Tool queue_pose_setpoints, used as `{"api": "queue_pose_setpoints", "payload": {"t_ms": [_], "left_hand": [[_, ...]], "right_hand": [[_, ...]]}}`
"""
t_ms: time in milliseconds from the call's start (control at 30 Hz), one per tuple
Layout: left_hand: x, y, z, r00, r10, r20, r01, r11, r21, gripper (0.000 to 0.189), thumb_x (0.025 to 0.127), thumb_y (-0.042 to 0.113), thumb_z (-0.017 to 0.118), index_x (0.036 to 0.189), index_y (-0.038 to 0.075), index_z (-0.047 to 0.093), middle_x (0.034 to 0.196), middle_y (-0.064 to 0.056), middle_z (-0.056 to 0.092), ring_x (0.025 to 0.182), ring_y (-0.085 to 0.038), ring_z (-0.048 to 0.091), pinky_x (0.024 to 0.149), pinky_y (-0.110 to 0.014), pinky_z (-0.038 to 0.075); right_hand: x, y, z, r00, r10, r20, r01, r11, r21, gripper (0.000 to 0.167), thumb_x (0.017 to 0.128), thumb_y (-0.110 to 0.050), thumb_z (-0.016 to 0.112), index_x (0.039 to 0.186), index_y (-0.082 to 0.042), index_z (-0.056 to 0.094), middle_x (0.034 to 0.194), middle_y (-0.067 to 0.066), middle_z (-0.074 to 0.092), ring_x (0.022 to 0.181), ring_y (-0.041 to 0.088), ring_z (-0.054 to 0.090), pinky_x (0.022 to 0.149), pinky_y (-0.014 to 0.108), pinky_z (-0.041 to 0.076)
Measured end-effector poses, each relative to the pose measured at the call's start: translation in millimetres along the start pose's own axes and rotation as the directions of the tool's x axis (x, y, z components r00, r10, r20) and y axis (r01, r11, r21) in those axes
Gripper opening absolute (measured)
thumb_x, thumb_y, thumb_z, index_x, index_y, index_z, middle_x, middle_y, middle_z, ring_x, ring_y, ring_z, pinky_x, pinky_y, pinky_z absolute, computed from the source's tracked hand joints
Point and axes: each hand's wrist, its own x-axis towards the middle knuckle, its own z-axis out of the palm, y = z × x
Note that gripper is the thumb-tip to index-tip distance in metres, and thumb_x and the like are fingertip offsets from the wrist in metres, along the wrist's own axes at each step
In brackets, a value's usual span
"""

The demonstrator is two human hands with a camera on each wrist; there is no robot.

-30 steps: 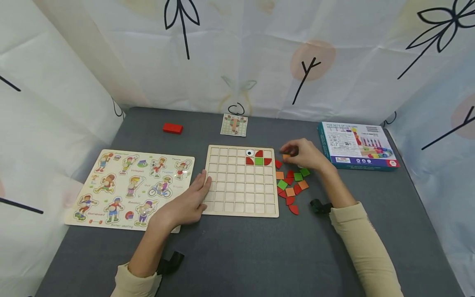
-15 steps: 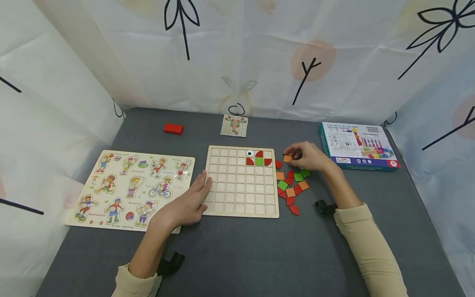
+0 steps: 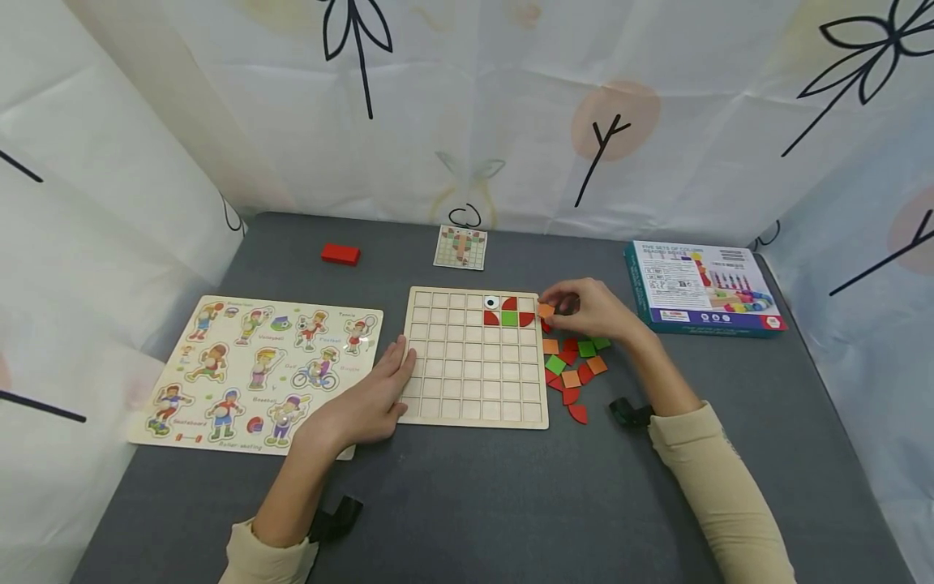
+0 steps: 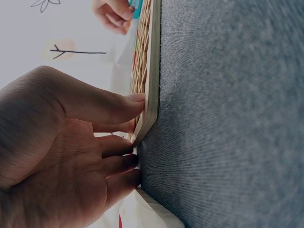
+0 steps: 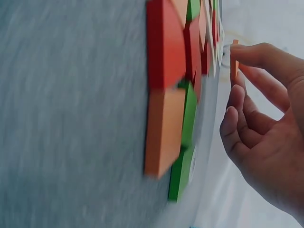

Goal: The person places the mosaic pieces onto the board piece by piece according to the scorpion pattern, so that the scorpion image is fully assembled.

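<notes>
My right hand (image 3: 587,308) pinches an orange square tile (image 3: 546,311) between thumb and fingertips, at the upper right edge of the wooden grid board (image 3: 467,365). In the right wrist view the orange tile (image 5: 234,61) shows edge-on between the fingertips. My left hand (image 3: 365,397) lies along the board's left edge with fingers extended; in the left wrist view the thumb (image 4: 109,104) touches the board's corner. At the board's top right sit a white eye tile (image 3: 492,302), several red quarter-round tiles (image 3: 526,319) and a green square tile (image 3: 509,318).
Loose red, green and orange tiles (image 3: 571,379) lie right of the board. A picture puzzle board (image 3: 248,381) is at left, partly under my left forearm. Behind stand a red block (image 3: 340,254), a pattern card (image 3: 460,247) and a teal-edged box (image 3: 708,288).
My right hand has picked up the orange tile from beside the loose pile and moved it left to the board's edge. The left hand has stayed in place.
</notes>
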Motion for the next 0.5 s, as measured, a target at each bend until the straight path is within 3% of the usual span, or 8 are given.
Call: {"api": "queue_pose_setpoints", "payload": {"t_ms": [333,500], "left_hand": [[0.2,-1.2,0.7,1.0,0.004,-0.007,-0.004,1.0,0.002,0.076,0.103,0.0,0.06,0.167,-0.011,0.022,0.181,-0.029,0.005,0.17,-0.048,0.007,0.135,-0.062,0.022],[3.1,-13.9,8.5,0.999,0.035,-0.035,-0.037,0.999,-0.039,0.079,0.102,0.004,0.063,0.169,-0.007,0.023,0.183,-0.026,0.004,0.171,-0.045,0.006,0.136,-0.06,0.02]], "right_hand": [[15.0,-28,18,0.996,-0.086,0.04,0.082,0.993,0.09,0.032,0.094,-0.011,0.083,0.125,-0.005,0.079,0.104,0.011,0.078,0.084,0.02,0.067,0.075,0.032,0.057],[23.9,-42,26,0.991,-0.119,0.064,0.111,0.988,0.109,0.032,0.095,-0.013,0.083,0.125,-0.006,0.079,0.109,0.011,0.079,0.09,0.021,0.067,0.081,0.037,0.057]]}}
